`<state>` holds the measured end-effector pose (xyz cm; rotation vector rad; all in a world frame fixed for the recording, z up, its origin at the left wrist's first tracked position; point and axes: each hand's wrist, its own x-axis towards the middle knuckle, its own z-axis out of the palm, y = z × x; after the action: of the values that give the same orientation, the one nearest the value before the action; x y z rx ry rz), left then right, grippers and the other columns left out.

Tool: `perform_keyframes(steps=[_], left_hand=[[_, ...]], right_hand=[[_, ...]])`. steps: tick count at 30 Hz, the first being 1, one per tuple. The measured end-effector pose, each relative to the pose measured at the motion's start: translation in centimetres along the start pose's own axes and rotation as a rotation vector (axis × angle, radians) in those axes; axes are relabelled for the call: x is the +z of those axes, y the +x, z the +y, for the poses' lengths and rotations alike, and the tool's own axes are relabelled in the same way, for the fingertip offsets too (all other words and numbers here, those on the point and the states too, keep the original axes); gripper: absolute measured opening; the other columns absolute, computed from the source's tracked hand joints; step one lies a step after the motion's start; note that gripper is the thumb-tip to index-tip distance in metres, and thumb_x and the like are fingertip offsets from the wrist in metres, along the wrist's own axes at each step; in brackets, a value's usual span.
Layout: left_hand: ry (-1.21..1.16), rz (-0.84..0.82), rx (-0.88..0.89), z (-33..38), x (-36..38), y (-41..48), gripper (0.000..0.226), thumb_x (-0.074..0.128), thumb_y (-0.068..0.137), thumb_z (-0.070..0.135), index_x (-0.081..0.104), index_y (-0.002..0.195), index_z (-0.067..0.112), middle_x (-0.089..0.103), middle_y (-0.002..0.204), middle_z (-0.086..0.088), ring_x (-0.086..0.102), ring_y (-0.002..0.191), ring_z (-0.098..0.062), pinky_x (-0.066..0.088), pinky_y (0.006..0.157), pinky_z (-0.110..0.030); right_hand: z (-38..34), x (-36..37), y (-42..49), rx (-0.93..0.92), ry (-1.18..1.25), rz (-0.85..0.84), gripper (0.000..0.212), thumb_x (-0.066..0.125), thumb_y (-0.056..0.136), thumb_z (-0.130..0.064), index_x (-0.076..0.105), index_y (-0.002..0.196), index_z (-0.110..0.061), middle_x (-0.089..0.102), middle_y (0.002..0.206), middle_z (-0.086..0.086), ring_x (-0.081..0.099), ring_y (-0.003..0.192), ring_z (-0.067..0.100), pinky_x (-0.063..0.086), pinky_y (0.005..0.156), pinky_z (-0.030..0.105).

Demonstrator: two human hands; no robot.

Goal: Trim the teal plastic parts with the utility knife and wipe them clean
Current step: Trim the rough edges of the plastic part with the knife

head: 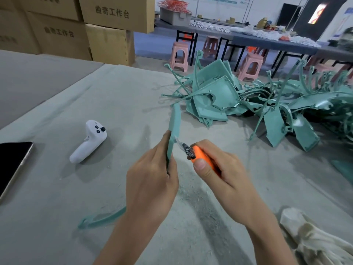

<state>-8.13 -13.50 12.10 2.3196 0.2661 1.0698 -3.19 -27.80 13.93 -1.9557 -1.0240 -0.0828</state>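
Grey cloth-covered table (57, 188) holds a black phone (11, 165) and a white handheld controller (89, 140) at left. At centre, the left hand (150, 180) pinches a curved teal plastic strip (174, 121) upright between thumb and fingers. The right hand (225, 175) grips an orange utility knife (198, 153), its blade at the strip's right edge. A pile of teal plastic parts (267, 104) lies far right.

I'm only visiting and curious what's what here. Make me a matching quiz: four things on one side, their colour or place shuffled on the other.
1 knife
2 strip
3 controller
4 phone

A black, at the left edge
B teal, in the left hand
C white, with dark buttons
D orange, in the right hand

Pairs: 1-D, 2-B, 3-C, 4-A
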Motion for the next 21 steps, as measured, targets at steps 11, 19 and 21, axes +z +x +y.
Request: perform_keyframes(steps=[11, 19, 21], left_hand=[[0.0, 0.011, 0.045, -0.6, 1.0, -1.2, 0.042, 0.043, 0.084, 0.017, 0.07, 0.111, 0.0, 0.064, 0.064, -0.009, 0.045, 0.076, -0.023, 0.035, 0.061, -0.028], [-0.044, 0.036, 0.006, -0.5, 0.6, -1.0, 0.035, 0.043, 0.087, 0.02, 0.069, 0.087, -0.003, 0.042, 0.056, 0.004, 0.043, 0.067, -0.018, 0.023, 0.057, -0.016], [-0.016, 0.048, 0.023, -0.5, 0.7, -1.2, 0.033, 0.045, 0.087, 0.019, 0.07, 0.086, -0.003, 0.043, 0.055, 0.003, 0.041, 0.067, -0.019, 0.022, 0.058, -0.015]], right_hand=[[2.2, 1.5, 0.3, 0.06, 0.117, 0.077, 0.051, 0.034, 0.1, -0.06, 0.05, 0.092, -0.012, 0.039, 0.067, 0.006, 0.033, 0.055, 0.008, 0.027, 0.053, 0.021], [1.3, 2.4, 0.3, -0.049, 0.192, 0.063, 0.029, 0.036, 0.102, -0.053, 0.047, 0.09, -0.03, 0.039, 0.067, -0.003, 0.035, 0.057, 0.01, 0.03, 0.055, 0.022], [1.5, 2.3, 0.3, -0.035, 0.194, 0.075, 0.041, 0.036, 0.102, -0.054, 0.049, 0.089, -0.018, 0.038, 0.067, 0.0, 0.034, 0.057, 0.01, 0.029, 0.055, 0.023]])
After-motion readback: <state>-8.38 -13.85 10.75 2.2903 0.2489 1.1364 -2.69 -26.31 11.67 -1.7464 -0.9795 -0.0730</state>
